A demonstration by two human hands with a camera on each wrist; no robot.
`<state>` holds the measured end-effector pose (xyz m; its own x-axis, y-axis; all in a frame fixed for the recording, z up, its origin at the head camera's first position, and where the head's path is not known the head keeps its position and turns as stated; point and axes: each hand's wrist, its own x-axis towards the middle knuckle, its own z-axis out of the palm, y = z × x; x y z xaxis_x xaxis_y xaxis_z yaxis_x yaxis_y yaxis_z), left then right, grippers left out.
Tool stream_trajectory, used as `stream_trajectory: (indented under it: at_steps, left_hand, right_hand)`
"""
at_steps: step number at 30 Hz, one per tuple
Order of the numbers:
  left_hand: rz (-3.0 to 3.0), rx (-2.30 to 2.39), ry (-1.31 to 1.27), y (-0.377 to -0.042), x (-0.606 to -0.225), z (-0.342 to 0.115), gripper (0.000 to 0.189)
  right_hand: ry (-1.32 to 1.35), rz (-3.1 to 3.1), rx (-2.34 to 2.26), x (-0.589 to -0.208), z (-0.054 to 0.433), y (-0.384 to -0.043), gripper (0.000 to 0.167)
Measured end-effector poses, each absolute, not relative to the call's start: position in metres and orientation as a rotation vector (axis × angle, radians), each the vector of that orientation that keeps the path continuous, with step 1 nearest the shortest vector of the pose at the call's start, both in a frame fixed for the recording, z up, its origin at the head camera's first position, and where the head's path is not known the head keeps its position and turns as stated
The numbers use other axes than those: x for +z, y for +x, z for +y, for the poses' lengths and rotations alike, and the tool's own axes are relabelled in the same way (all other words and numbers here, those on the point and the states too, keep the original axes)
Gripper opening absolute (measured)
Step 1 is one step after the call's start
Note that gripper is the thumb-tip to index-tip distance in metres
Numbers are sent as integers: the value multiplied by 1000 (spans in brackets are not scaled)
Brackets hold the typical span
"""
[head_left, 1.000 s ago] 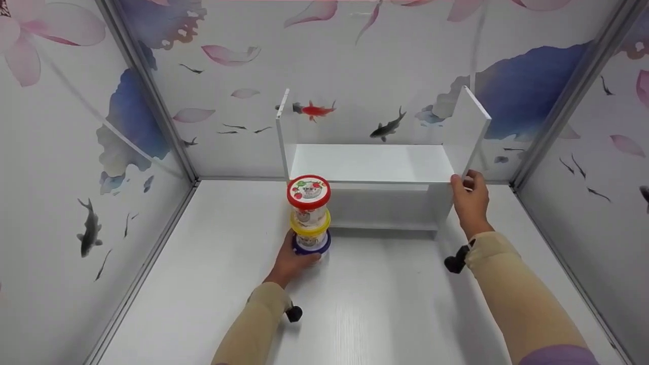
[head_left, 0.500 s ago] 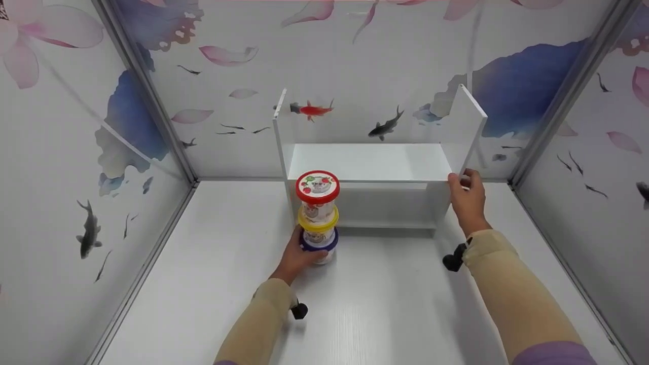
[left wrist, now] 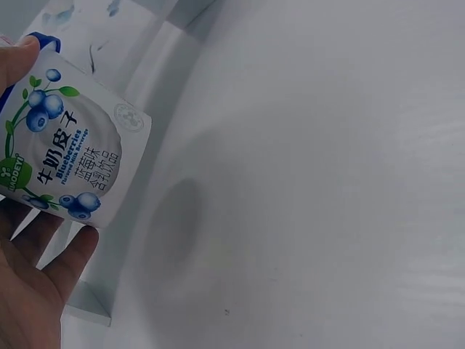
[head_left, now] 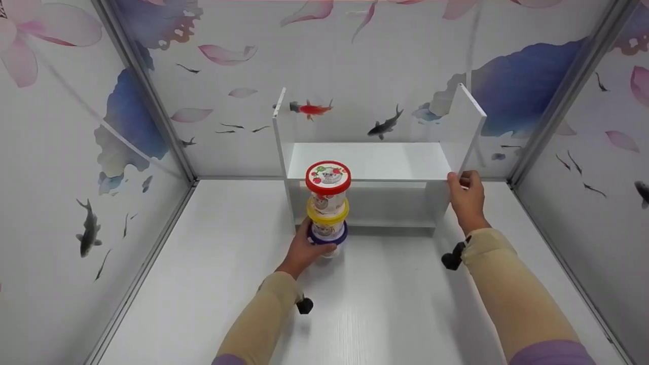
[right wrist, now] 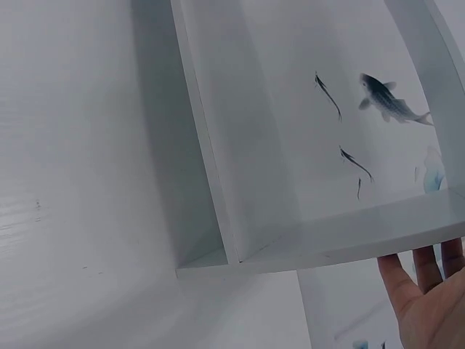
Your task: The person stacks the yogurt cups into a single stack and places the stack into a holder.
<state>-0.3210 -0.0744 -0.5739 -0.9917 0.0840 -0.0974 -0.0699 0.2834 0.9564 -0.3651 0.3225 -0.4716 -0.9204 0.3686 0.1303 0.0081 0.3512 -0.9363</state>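
Observation:
Three plastic cups stand in an upright stack, held up by my left hand (head_left: 304, 252), whose fingers and thumb curl round the lowest one. On top is a red-lidded cup (head_left: 328, 202); under it comes a yellow-lidded cup (head_left: 327, 229). The lowest is a blue-lidded cup (left wrist: 83, 145) with blueberries on its label, clear of the table in the left wrist view. Behind the stack is a white two-level shelf (head_left: 375, 162). My right hand (head_left: 469, 205) grips its right side panel, the thumb at the front edge and the fingers on the outside.
A white tabletop (head_left: 375, 304) lies under everything. Printed walls enclose it at the back and both sides, joined by grey metal corner posts (head_left: 147, 91). The shelf's left side panel (head_left: 281, 137) rises behind and left of the stack.
My left hand has carried the cup stack to the right and upward, in front of the shelf's left part. The right hand stays on the side panel.

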Motion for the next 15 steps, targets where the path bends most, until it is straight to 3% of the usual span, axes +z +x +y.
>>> stream_trajectory:
  at_steps: [15]
  left_hand:
    - [2486,1734,77,-324,-550,-61,117]
  right_hand:
    - [-354,-2269,1584,-471,319,-364,62]
